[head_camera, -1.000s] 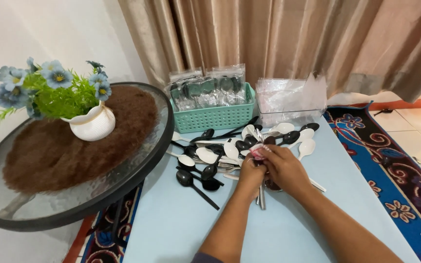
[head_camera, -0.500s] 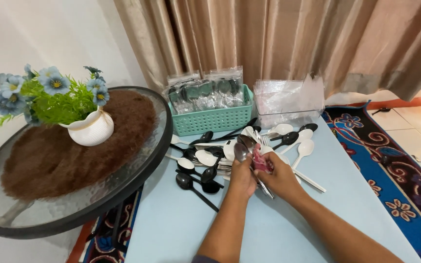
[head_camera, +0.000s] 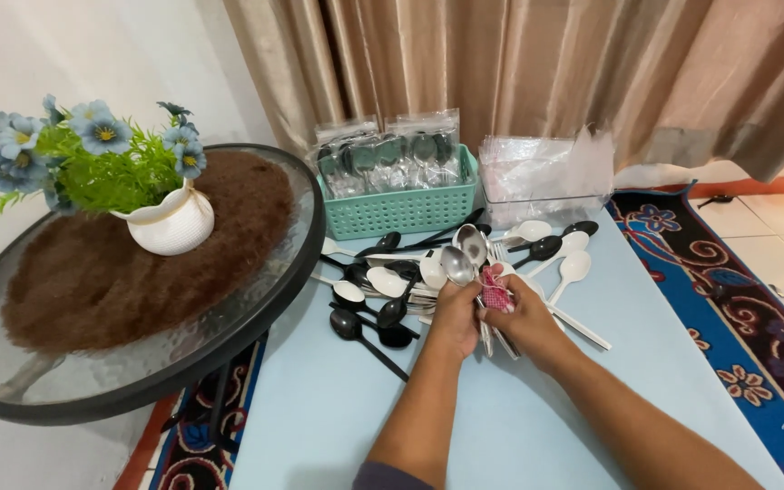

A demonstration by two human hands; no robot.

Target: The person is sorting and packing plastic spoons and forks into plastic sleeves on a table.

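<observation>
**spoonguy:** So mid-frame, the left hand [head_camera: 458, 313] is wrapped round a bunch of shiny metal spoons [head_camera: 465, 259], bowls fanned up toward the centre of the picture, handles poking out below the fist. The right hand [head_camera: 524, 318] is pinching a small pink-red cloth scrap [head_camera: 497, 297] against the handles, just right of centre. Any tips for this bit?

**tidy_tina:** I'd guess it's a wipe or a wrap around the handles. Either way, keep the left grip pressed together low on the stems so the bowls don't splay. Work the cloth with thumb and forefinger only, one handle at a time.

**spoonguy:** The loose pile of black and white plastic spoons [head_camera: 383, 295] is lying right behind the knuckles on the pale blue counter [head_camera: 338, 408].

**tidy_tina:** Yeah, I'd lift the bundle a touch so the metal handles don't rake into that pile. Also the teal plastic basket of bagged cutlery [head_camera: 401, 204] and the clear plastic bags [head_camera: 546, 172] sit in the upper middle, near enough to knock if you swing the bowls forward.
</observation>
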